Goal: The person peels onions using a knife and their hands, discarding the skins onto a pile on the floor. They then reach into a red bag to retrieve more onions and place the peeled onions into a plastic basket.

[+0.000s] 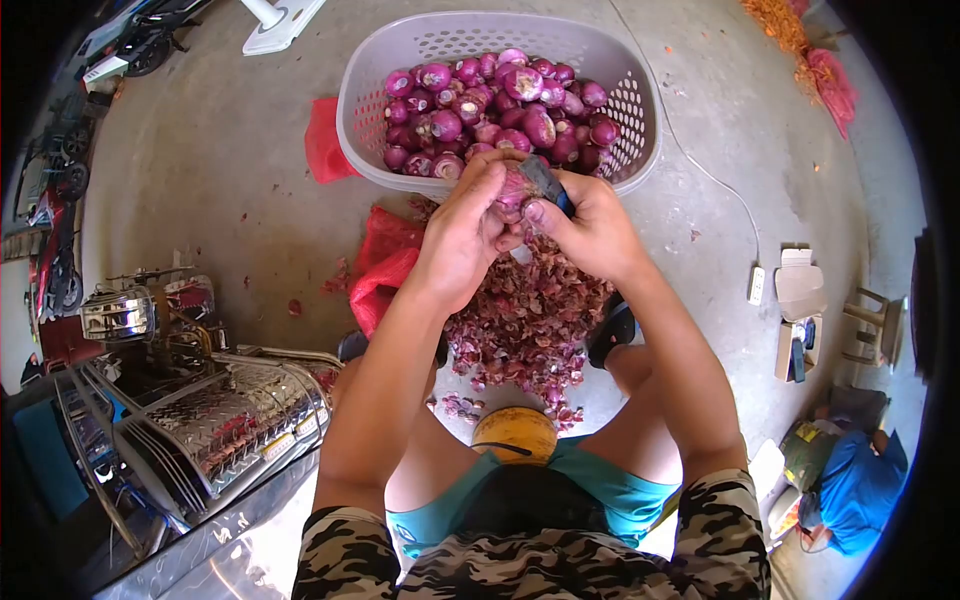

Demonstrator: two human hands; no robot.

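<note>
My left hand (pixel 460 235) is closed around a red onion (pixel 512 192) in front of the basket's near rim. Curled close beside it, my right hand (pixel 595 228) grips a small dark tool with a blue edge (pixel 541 178); its kind is hard to make out. The right thumb presses against the onion. Just beyond both hands stands a grey plastic basket (pixel 365 75) with many glossy purple-red onions (pixel 520 85) in it. Below the hands, a heap of dry onion skins (pixel 530 320) lies on the floor between my feet.
Red mesh bags (pixel 385 265) lie left of the skins. A yellow round object (pixel 515 435) sits between my legs. At left is a metal-framed vehicle (pixel 240 420). A white power strip (pixel 756 285) with its cord and an open cardboard box (pixel 798 300) are at right.
</note>
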